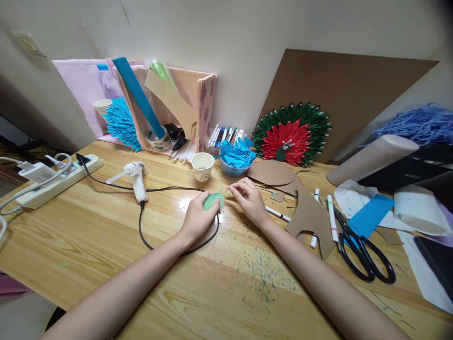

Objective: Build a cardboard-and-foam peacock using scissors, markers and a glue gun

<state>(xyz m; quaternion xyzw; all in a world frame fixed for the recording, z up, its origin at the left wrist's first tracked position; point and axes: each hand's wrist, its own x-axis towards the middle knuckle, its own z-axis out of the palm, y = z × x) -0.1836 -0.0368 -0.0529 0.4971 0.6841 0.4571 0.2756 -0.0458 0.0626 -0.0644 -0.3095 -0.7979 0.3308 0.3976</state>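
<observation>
At twelve o'clock before me, my left hand [198,216] gripped a green piece [211,201]; at its two o'clock, my right hand [252,200] pinched narrowly, any hold too small to tell.

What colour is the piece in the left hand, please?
The piece in the left hand is green; the head view shows it.

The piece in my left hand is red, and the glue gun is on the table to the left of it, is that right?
Not quite: the piece in your left hand is green, not red, as the head view shows. The glue gun is indeed on the table to the left of it.
</observation>
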